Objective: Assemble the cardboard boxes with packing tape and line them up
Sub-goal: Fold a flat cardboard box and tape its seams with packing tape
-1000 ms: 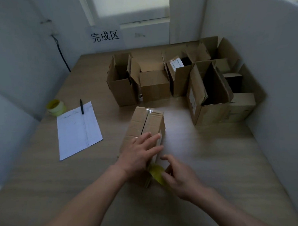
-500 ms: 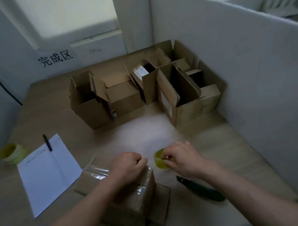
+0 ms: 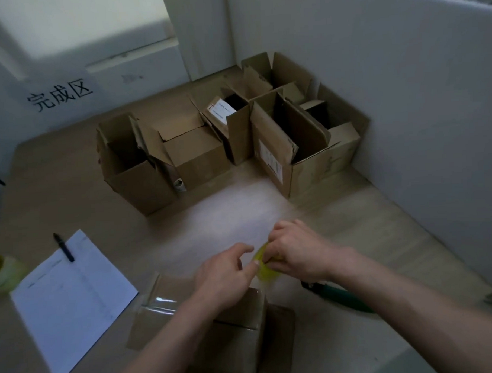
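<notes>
Right hand (image 3: pixel 295 252) curled round a yellow tape roll (image 3: pixel 263 266); left hand (image 3: pixel 226 274) meets it, thumb and forefinger pinching at the roll's edge, motion-blurred. Both hover just above the near cardboard box (image 3: pixel 217 328), clear tape glinting on its left flap. Right of that box, a green-handled cutter (image 3: pixel 345 297); left, a paper sheet (image 3: pixel 72 301) with pen (image 3: pixel 63 247). Beyond it, open boxes (image 3: pixel 231 142) grouped by the wall.
</notes>
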A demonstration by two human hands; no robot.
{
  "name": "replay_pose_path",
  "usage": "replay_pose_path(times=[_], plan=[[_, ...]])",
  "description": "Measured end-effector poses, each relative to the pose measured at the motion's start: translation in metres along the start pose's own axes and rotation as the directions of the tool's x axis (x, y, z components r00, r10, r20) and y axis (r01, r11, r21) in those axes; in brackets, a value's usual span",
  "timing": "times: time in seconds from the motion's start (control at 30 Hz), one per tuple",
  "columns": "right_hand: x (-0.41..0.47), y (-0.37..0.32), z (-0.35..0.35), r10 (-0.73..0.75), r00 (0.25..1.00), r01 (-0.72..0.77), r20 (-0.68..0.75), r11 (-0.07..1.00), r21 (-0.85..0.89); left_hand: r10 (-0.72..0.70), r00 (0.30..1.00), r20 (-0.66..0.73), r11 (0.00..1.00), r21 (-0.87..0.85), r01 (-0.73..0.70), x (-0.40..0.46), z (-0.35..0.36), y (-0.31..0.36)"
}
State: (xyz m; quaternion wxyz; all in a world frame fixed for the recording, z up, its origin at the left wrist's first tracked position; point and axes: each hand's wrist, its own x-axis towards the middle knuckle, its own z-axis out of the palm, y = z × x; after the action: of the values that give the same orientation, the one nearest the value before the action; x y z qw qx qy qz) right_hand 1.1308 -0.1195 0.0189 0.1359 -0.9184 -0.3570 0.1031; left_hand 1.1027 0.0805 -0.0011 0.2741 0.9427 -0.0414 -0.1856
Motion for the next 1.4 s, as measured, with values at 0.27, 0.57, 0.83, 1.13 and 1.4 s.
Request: replay_pose_path(times=[0.27, 0.57, 0.83, 1.13, 1.4], plan=[[0.011, 0.002, 0.003, -0.082, 0.994, 0.083, -0.073, 0.996, 0.013, 0.008, 0.973, 0.232, 1.0, 0.016, -0.012, 0.016, -0.004, -0.001], [-0.017, 0.001, 0.034, 0.118, 0.889, -0.024, -0.442, 0.977, 0.212, -0.108, 0.972, 0.208, 0.984, -0.119, 0.135, 0.024, 0.005, -0.01], [-0.138, 0.028, 0.136, 0.624, 0.766, -0.62, -0.154, 0.781, 0.077, -0.19, 0.979, 0.08, 0.945, -0.254, 0.204, 0.023, 0.006, -0.007], [-0.138, 0.005, 0.095, 0.562, 0.775, -0.298, -0.288, 0.728, 0.617, -0.132, 0.99, 0.055, 0.957, -0.253, 0.142, 0.016, 0.008, -0.007], [-0.102, -0.003, 0.04, 0.339, 0.93, -0.226, -0.144, 0.835, 0.501, -0.105, 0.994, 0.013, 0.97, -0.221, 0.105, 0.004, 0.005, -0.006]])
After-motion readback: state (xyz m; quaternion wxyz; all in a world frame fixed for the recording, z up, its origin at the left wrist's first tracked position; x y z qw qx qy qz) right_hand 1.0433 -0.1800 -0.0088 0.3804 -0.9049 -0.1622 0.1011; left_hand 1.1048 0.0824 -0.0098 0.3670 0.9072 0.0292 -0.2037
